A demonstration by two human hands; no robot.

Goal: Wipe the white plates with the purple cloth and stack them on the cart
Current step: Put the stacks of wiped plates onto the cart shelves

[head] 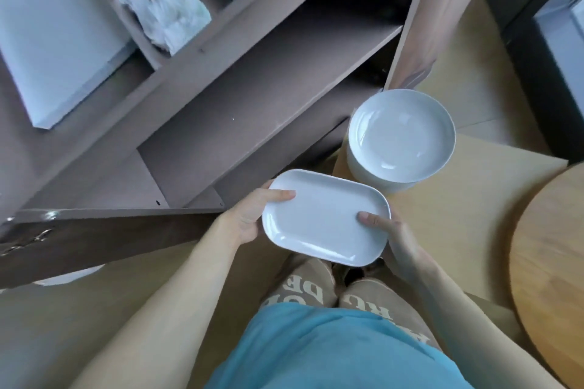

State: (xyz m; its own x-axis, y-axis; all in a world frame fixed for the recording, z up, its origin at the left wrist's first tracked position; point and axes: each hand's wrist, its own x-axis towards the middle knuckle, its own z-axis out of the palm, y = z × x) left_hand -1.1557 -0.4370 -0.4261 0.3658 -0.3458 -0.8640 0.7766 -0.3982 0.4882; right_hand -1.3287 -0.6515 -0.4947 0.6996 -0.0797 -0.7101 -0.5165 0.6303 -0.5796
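Glossy rounded-rectangular plate (325, 218), both hands' grip

The rectangular plate (325, 218) you're holding is looking like glazed ceramic, smooth and glossy, and it's catching soft highlights along the rim. The stack of round plates (401, 136) at 2 o'clock from it is shining the same way, with bright glare spots showing in the top one. At 4 o'clock the round tabletop (550, 278) is showing wood grain under a low sheen. The board (458, 215) under the stack is reading as pale, smooth wood. Up at 10 o'clock the shelf unit (252, 73) is looking like matt brown-grey laminate. The crumpled white stuff (170, 6) at 11 o'clock is looking like thin paper or film, can't tell which. Your blue shirt (316, 350) and tan trousers (303, 290) are looking like soft matt cloth.
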